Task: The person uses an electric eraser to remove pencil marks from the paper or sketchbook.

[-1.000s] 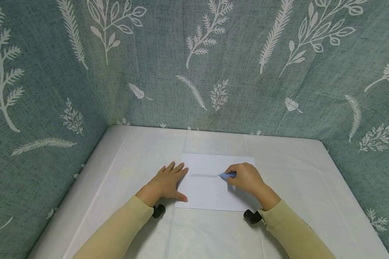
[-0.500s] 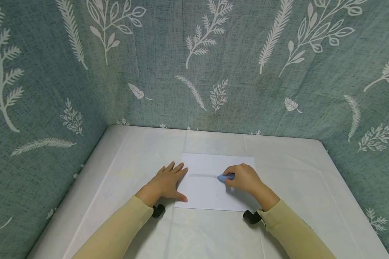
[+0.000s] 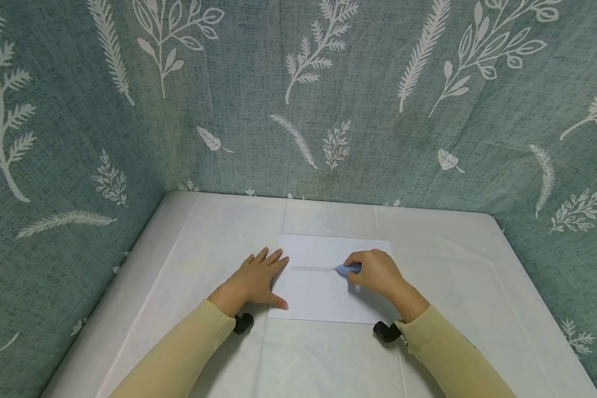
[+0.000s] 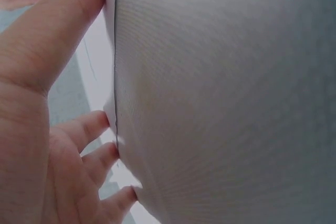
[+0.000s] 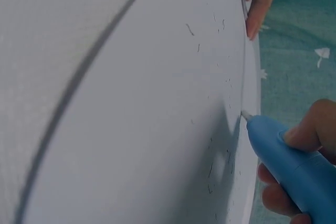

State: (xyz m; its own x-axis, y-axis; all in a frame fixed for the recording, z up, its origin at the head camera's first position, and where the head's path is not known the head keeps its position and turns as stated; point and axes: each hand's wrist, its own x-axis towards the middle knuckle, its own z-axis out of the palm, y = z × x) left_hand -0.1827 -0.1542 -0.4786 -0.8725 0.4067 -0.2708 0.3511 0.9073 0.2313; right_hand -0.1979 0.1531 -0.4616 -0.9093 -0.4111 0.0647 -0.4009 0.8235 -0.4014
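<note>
A sheet of white paper (image 3: 313, 301) lies on the table, with a faint grey line (image 3: 308, 269) across its middle. My right hand (image 3: 378, 272) grips a blue electric eraser (image 5: 286, 156) over the right half of the sheet. Its thin pale tip (image 5: 246, 114) points left, right at the line's right end. In the right wrist view the thumb presses on the eraser's body and the fingers curl beneath it. My left hand (image 3: 255, 279) rests with spread fingers along the paper's left edge, thumb near the lower left corner.
Small dark eraser crumbs (image 5: 210, 171) are scattered over the paper. A white cloth (image 3: 219, 221) covers the table. Green leaf-patterned fabric (image 3: 258, 83) stands behind it and at both sides. Black wrist-worn devices (image 3: 387, 333) sit below both hands.
The right hand has moved the eraser slightly left along the line, then a little back to the right. The left hand has stayed in place on the paper's edge.
</note>
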